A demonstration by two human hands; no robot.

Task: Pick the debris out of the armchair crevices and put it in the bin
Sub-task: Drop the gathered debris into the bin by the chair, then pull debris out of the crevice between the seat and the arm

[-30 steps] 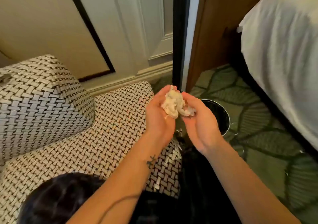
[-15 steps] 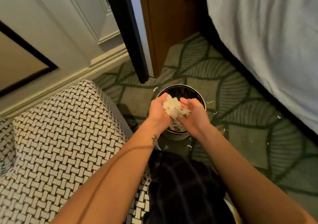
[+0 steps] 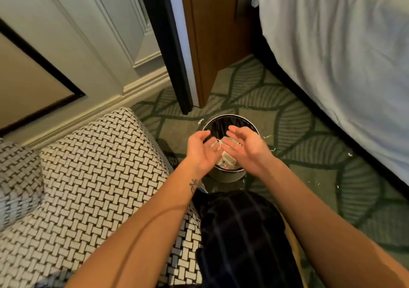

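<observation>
Bin point(image 3: 228, 177) holds pale debris point(image 3: 229, 162); left hand point(image 3: 200, 149) and right hand point(image 3: 245, 148) hover above, fingers spread, empty.

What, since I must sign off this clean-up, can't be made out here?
Bin contents, head view: left hand and right hand cover most of the opening.
Pale debris between the hands: blurred; falling or settled, cannot tell.
Armchair crevices: cut off by left and bottom edges, blurred at left.
Carpet scraps: too small to identify.
</observation>
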